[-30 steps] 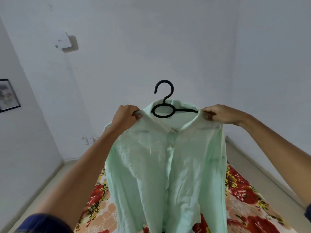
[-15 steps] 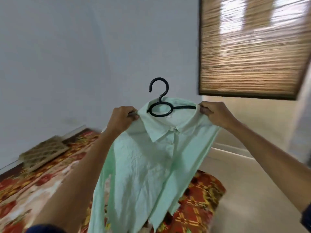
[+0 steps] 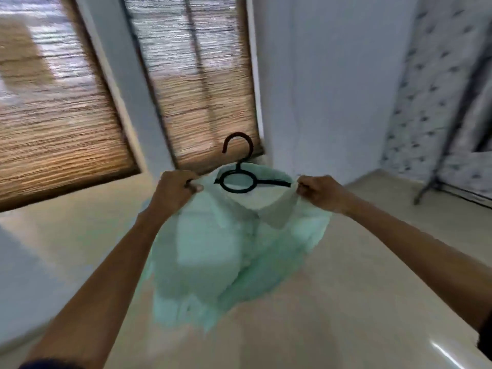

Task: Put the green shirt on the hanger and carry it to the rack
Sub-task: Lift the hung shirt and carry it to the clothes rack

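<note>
The pale green shirt point(image 3: 213, 251) hangs on a black plastic hanger point(image 3: 238, 179) in front of me, its hook pointing up above the collar. My left hand point(image 3: 174, 191) grips the shirt's left shoulder over the hanger end. My right hand point(image 3: 318, 193) grips the right shoulder the same way. The shirt's body swings out below and is blurred. A dark metal rack point(image 3: 450, 166) stands at the right edge, partly cut off.
Two windows with bamboo blinds point(image 3: 66, 123) fill the wall ahead on the left. A patterned white cloth point(image 3: 426, 83) hangs on the right by the rack. Beige tiled floor point(image 3: 346, 302) stretches below and to the right.
The view has swung right, from the bed with its flowered sheet to the windows and the rack. Both hands keep the same hold on the shirt, which now swings.
</note>
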